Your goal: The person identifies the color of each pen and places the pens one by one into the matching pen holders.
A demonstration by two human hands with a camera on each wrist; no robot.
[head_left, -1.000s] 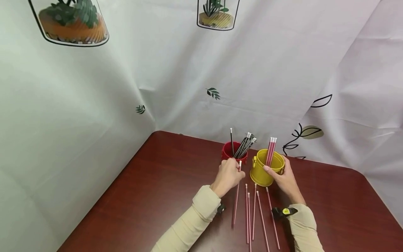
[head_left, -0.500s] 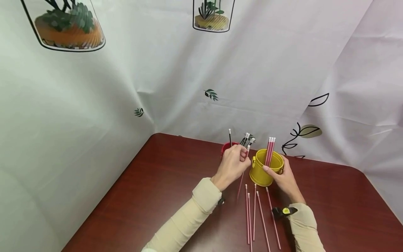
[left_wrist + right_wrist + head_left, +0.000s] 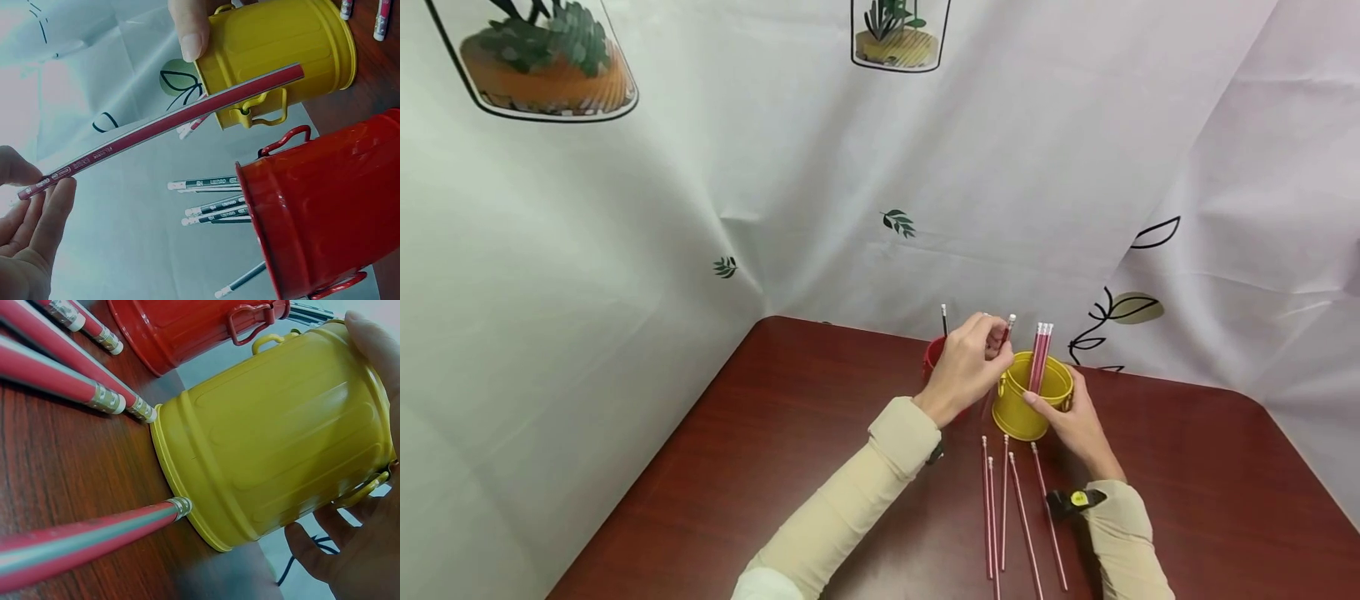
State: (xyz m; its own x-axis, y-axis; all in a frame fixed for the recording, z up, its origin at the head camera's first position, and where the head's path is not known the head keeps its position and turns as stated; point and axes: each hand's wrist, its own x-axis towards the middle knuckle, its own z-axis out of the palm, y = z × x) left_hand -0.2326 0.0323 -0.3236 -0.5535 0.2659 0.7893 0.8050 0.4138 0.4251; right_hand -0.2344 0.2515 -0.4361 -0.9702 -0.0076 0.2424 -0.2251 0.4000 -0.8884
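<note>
My left hand (image 3: 966, 367) pinches a red pencil (image 3: 156, 122) near its upper end between thumb and fingers. The pencil slants down in front of the yellow bucket's side in the left wrist view. My right hand (image 3: 1082, 425) grips the yellow bucket (image 3: 275, 431) at its rim, thumb on the near side, other fingers round the far side. Several red pencils (image 3: 1040, 358) stand in that bucket, eraser ends up. Just left of it is a red bucket (image 3: 325, 206) holding several black pencils (image 3: 212, 183); in the head view my left hand partly covers it.
Several loose red pencils (image 3: 1003, 500) lie on the dark red-brown table (image 3: 760, 467), in front of the buckets, eraser ends toward them. A white printed cloth (image 3: 820, 167) hangs behind the table and along its left side.
My left hand has lifted the red pencil off the table and carried it up and right, toward the yellow bucket. My right hand keeps its grip on the bucket, which stays in place.
</note>
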